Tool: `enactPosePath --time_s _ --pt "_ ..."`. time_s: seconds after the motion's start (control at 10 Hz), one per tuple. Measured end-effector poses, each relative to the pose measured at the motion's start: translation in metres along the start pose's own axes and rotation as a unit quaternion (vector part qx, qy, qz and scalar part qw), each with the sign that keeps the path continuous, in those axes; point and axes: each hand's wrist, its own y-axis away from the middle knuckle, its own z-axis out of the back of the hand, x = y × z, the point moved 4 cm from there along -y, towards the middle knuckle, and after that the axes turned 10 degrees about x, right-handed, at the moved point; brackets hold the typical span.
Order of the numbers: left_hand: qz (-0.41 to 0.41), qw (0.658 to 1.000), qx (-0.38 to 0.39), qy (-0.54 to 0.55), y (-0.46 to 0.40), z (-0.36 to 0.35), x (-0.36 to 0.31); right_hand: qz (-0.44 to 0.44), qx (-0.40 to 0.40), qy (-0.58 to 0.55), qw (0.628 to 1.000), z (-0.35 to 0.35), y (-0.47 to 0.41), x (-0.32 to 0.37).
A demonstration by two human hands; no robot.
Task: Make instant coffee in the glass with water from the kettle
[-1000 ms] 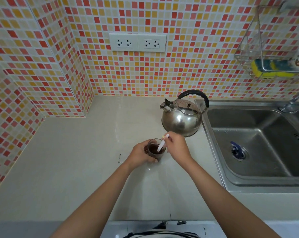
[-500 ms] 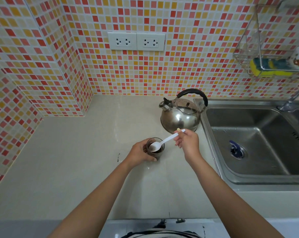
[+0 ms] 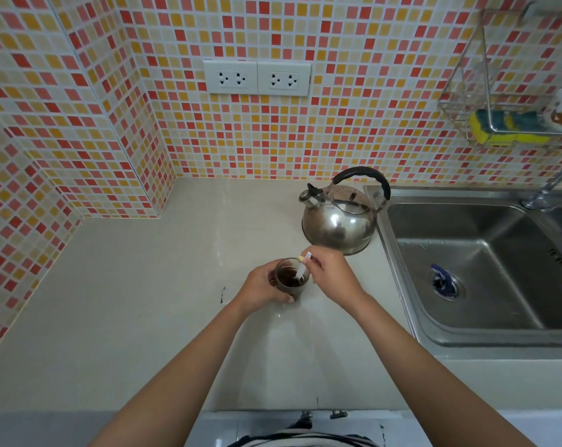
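A small glass (image 3: 289,280) with dark brown coffee stands on the beige counter (image 3: 144,301), a little in front of the steel kettle (image 3: 339,221) with its black handle. My left hand (image 3: 261,287) wraps around the glass from the left. My right hand (image 3: 332,274) pinches the handle of a white plastic spoon (image 3: 302,269), whose bowl is dipped into the coffee. The kettle stands upright, apart from both hands.
A stainless sink (image 3: 486,269) with a blue strainer plug lies to the right, its tap (image 3: 550,188) at the far corner. A wire rack (image 3: 498,124) with a yellow-green sponge hangs on the tiled wall. Two sockets (image 3: 257,77) sit above the counter.
Half a second ago the spoon was lifted with its bowl at the glass rim and my right hand out to the right; now the spoon is back in the coffee and the hand is close to the glass.
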Motion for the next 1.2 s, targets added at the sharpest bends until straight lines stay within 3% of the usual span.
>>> enactPosePath --time_s 0.2,0.5,1.2 --pt "0.002 1.000 0.000 0.013 -0.001 0.000 0.001 -0.048 -0.052 -0.126 0.990 -0.007 0.002 0.000" --pt "0.007 1.000 -0.004 0.012 0.000 0.000 0.002 -0.151 -0.133 -0.134 0.970 -0.010 0.004 -0.008" --pt "0.013 0.999 -0.007 -0.038 0.006 0.000 0.003 -0.205 -0.106 -0.127 0.965 -0.007 0.018 -0.006"
